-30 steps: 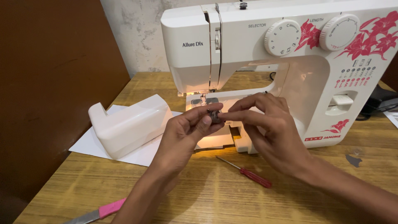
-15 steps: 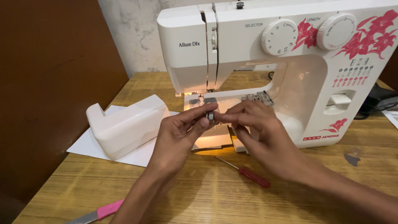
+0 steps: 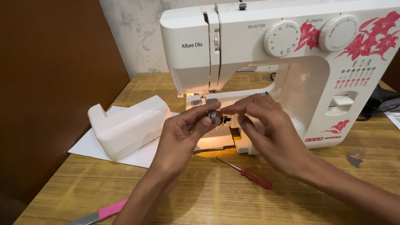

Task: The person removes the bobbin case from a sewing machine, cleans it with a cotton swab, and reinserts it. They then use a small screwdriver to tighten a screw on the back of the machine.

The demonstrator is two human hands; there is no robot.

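Head view: 2 hands meet in front of the white sewing machine [image 3: 266,62], just below its needle area. The left hand [image 3: 183,133] pinches a small metal bobbin case [image 3: 214,116] between thumb and fingers. The right hand [image 3: 271,133] has its fingertips bent at the case's right side; its grip cannot be told. A red-handled screwdriver [image 3: 246,174] lies near on the wooden table [image 3: 62,196], and a detached white cover [image 3: 127,125] sits left on paper [image 3: 89,146].

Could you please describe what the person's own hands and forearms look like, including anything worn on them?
The left hand and right hand are bare: no gloves, rings, watch or bracelets show. Both forearms are uncovered as far as the frame reaches, with no sleeves in view.
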